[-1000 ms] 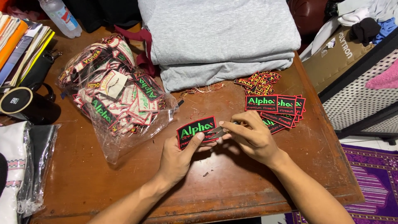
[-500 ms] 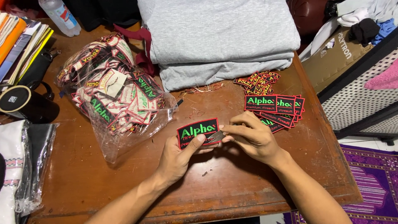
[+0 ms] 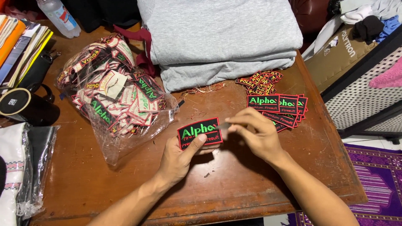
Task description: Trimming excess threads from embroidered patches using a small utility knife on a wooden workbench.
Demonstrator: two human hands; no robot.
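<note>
My left hand holds a black rectangular patch with a red border and green and red lettering, thumb pressed on its lower edge. My right hand is at the patch's right edge, fingers pinched together there on a thin grey object I cannot make out. Just beyond my right hand lies a fanned stack of matching patches on the wooden table.
A clear plastic bag full of patches lies at left. Folded grey cloth sits at the back, small red-yellow patches beside it. A black mug, books, a bottle and bagged cloth line the left edge.
Both hands have lifted the patch slightly and tilted its face toward the camera. The right fingers stay pinched at its right edge.
</note>
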